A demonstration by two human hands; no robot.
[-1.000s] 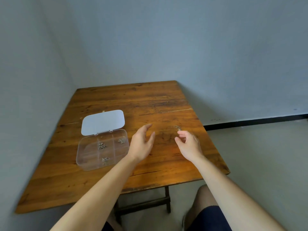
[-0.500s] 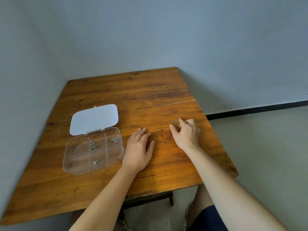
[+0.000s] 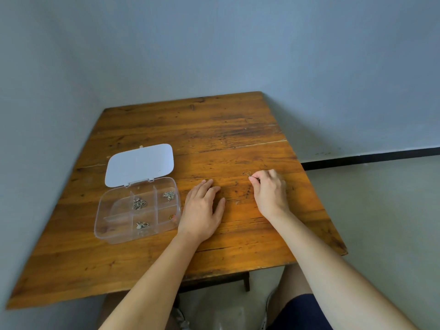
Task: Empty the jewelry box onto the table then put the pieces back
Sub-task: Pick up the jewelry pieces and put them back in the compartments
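A clear plastic jewelry box (image 3: 119, 231) lies on the left of the wooden table (image 3: 214, 129), its white lid (image 3: 140, 164) folded open behind it. Small silver pieces (image 3: 139, 204) sit in several compartments, and a gold piece (image 3: 172, 217) lies in the near right one. A thin chain piece (image 3: 246, 173) rests on the table to the right. My right hand (image 3: 270, 192) has its fingertips pinched together right beside that chain, touching its end. My left hand (image 3: 202, 210) lies flat on the table, palm down, fingers apart, just right of the box.
The table stands in a corner, with grey walls at the back and along the left side. Its right edge (image 3: 316, 201) drops off to a pale floor. My knees show below the front edge.
My left hand has come down flat on the table beside the box. My right hand has reached forward to the chain and pinched its fingertips at it. The view has tilted downward.
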